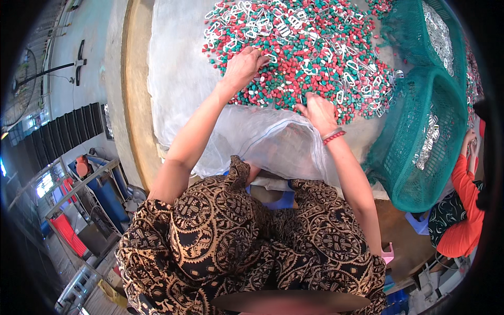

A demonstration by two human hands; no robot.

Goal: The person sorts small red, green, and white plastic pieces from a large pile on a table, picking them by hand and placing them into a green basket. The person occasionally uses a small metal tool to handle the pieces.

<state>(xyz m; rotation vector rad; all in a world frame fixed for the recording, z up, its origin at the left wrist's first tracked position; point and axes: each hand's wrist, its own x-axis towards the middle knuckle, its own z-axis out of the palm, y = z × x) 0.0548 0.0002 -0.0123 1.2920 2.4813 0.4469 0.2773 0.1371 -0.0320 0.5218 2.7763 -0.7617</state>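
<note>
Silvery-white looped metal clips (283, 30) lie mixed among small red and green cone-shaped stones (299, 68) in a wide heap. My left hand (244, 67) reaches into the left part of the heap, its fingers pinched at a pale clip (271, 59). At the heap's near edge, my right hand (319, 113) is closed, thumb against fingers; whatever is in it is too small to make out. A red bead bracelet (334, 137) circles my right wrist. Sheer white mesh cloth (252, 128) lies under both forearms and hangs over the near table edge.
Two green mesh baskets (391, 152) stand at the right with metal clips (430, 139) inside. Beyond them, a person in an orange sleeve (462, 181) works at another heap. A raised wooden edge (128, 79) bounds the left side. A fan (23, 84) and shelving (84, 184) stand farther left.
</note>
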